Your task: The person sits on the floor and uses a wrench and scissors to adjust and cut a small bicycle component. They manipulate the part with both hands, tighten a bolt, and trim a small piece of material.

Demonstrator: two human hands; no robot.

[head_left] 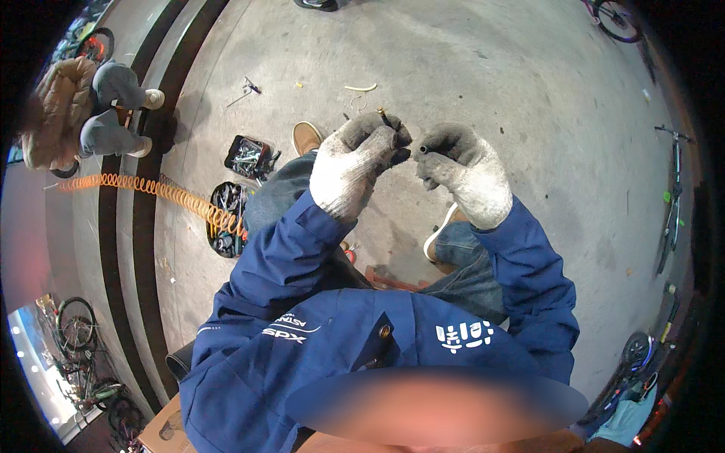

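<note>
Both hands wear white knit gloves with dirty grey fingers and are raised in front of me, a small gap between them. My left hand (353,160) is closed around a small dark rod with a brass-coloured tip (383,115), which sticks up past the fingers. Between thumb and forefinger, my right hand (467,170) pinches a small dark tube-like piece (423,149), its round end turned toward the left hand. The gloves cover much of both pieces, so their exact kind does not show.
On the concrete floor to the left stand a black tray of small metal parts (249,156) and a tool container (226,219). An orange coiled hose (143,186) runs there from the left. Another person's legs (113,134) are at far left; a bicycle (75,326) stands lower left.
</note>
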